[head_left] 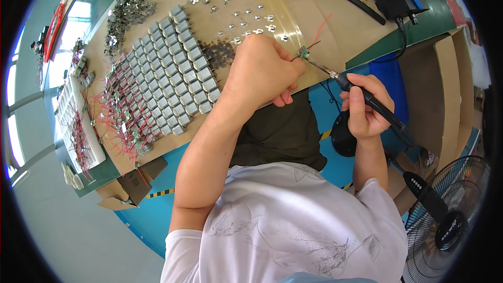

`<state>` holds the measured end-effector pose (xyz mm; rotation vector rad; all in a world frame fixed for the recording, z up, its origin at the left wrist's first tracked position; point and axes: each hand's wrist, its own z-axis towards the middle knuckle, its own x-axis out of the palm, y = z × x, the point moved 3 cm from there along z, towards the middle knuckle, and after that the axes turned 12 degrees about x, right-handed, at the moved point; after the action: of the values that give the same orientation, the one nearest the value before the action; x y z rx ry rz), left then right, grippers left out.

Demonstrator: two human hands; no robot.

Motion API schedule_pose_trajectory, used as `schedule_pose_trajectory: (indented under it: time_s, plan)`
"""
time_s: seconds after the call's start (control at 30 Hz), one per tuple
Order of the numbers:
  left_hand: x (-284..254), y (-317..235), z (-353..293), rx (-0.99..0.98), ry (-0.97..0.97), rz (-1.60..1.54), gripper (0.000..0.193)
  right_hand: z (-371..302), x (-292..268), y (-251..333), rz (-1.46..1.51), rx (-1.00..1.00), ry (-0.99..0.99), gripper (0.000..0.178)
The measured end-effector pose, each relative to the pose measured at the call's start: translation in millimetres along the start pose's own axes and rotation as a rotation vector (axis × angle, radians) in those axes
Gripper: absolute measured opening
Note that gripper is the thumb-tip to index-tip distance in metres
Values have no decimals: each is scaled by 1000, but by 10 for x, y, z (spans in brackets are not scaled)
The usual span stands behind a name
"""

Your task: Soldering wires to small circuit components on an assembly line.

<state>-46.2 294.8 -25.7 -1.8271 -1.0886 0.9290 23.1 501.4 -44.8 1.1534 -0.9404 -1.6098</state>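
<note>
Two hands in the head view: our left (264,71) pinches the small board (303,52) above the bench (353,39) edge, our right (362,119) grips the iron (375,104), tip at the board, contact unclear. We'd call it soldering a wire (321,27); next move probably calls for steady hands.

The circuit board (303,52) is green, the soldering-iron handle (374,104) black.

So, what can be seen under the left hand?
The brown work surface shows around the left hand, with a dark speckled patch on its left; a small green circuit board is at the fingertips. Whatever lies directly beneath the hand is covered.
</note>
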Motion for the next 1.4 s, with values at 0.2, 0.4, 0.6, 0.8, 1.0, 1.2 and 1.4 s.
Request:
schedule_pose_trajectory:
  time_s: [0.2,0.4,0.6,0.8,1.0,1.2,1.4]
  plan:
    - [0,7,5,4,-10,5,22,2,15,-5,-11,7,1,18]
    - [1,-6,9,-7,-4,0,19,15,19,-9,-12,11,5,17]
    - [0,6,11,-16,9,15,18,31,14,13,-22,10,16,16]
    - [10,48,-7,3,-8,33,18,2,-5,-19,-11,19,7,15]
    - [0,54,-25,7,-12,3,18,-56,-92,-12,227,-158,-84,18]
    - [6,23,-26,10,3,17,18,126,124,-39,-25,-237,-13,28]
    - [16,58,-37,36,-8,11,18,325,376,-33,-274,-371,95,37]
